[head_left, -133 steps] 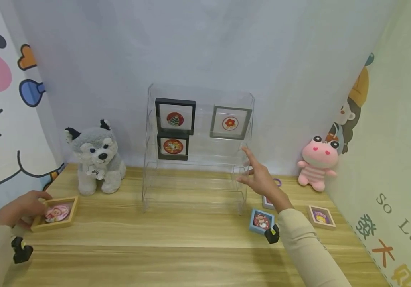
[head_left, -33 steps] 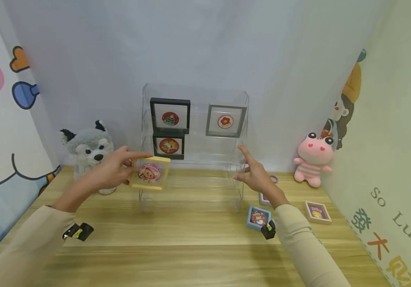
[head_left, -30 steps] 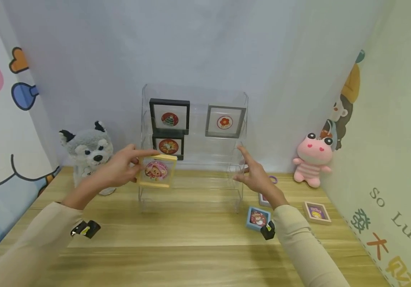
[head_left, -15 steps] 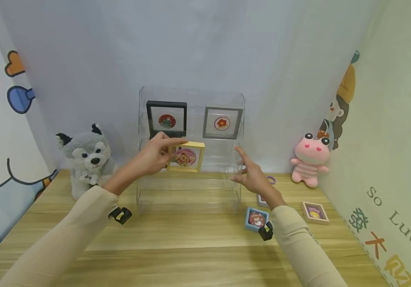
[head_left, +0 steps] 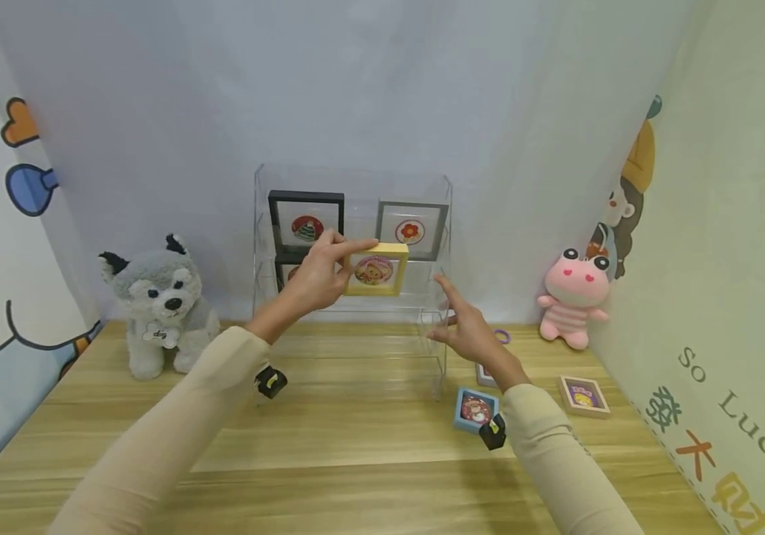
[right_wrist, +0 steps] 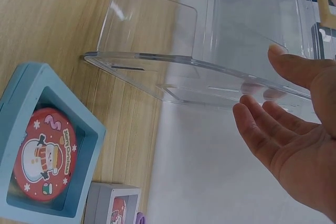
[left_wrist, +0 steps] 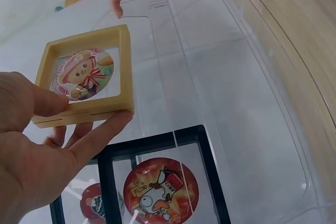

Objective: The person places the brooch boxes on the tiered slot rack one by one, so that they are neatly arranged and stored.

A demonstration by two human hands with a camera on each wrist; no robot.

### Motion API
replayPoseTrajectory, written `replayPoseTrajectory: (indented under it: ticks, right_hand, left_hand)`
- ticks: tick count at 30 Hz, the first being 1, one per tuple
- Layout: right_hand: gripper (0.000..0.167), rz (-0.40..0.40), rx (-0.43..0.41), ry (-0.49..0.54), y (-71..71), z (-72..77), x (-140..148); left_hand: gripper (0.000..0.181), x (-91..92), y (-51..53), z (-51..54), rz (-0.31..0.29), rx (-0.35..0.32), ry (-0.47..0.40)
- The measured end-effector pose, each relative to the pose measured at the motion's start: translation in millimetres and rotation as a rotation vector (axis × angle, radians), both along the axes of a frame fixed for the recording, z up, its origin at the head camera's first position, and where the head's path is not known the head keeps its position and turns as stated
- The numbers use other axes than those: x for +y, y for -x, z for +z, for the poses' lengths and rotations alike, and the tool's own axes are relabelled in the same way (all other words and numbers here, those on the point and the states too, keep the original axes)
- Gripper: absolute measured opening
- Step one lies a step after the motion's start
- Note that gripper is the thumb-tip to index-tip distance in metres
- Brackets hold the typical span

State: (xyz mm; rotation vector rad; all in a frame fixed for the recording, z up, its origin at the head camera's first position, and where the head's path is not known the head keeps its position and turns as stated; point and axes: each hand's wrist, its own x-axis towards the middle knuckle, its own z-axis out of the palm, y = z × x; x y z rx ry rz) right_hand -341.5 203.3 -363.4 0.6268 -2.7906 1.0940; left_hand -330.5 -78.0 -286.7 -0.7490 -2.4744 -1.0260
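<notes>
My left hand (head_left: 318, 279) pinches the yellow frame (head_left: 403, 270), which holds a pink round badge, by its left side, with the index finger along the top edge. The frame is in front of the clear tiered stand (head_left: 356, 346), right of a black frame (head_left: 282, 271) partly hidden by the hand. In the left wrist view the thumb lies on the front of the yellow frame (left_wrist: 126, 72) and fingers are behind and under it. My right hand (head_left: 468, 327) is at the stand's right side, thumb and fingers spread around its edge; whether they touch it I cannot tell.
On the upper tier stand a black frame (head_left: 306, 197) and a grey frame (head_left: 439, 236). A husky plush (head_left: 167, 297) sits left, a pink plush (head_left: 575, 297) right. A blue frame (head_left: 457, 410), a beige frame (head_left: 584, 410) and a grey-white frame (right_wrist: 100, 203) lie at the right.
My left hand has picked the yellow frame up from the left of the table and carried it right and upward to the stand. My right hand has stayed at the stand's right side.
</notes>
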Motion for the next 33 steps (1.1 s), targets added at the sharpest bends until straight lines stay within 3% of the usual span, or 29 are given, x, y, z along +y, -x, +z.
replayPoseTrajectory:
  ticks: [7,25,33]
  right_hand:
    - [0.100,0.004,-0.001,0.008,0.7,-1.3,0.3]
    - [0.100,-0.011,-0.004,0.004,1.1,1.6,-1.7]
    - [0.100,-0.009,-0.015,0.000,-0.2,0.9,-1.3]
  left_hand:
    - [0.048,14.0,12.1,-7.3,0.023,0.037,0.009]
    - [0.054,39.8,26.1,-17.1,0.059,-0.016,0.058]
    - [0.055,47.0,33.5,-26.7,0.045,-0.038,0.073]
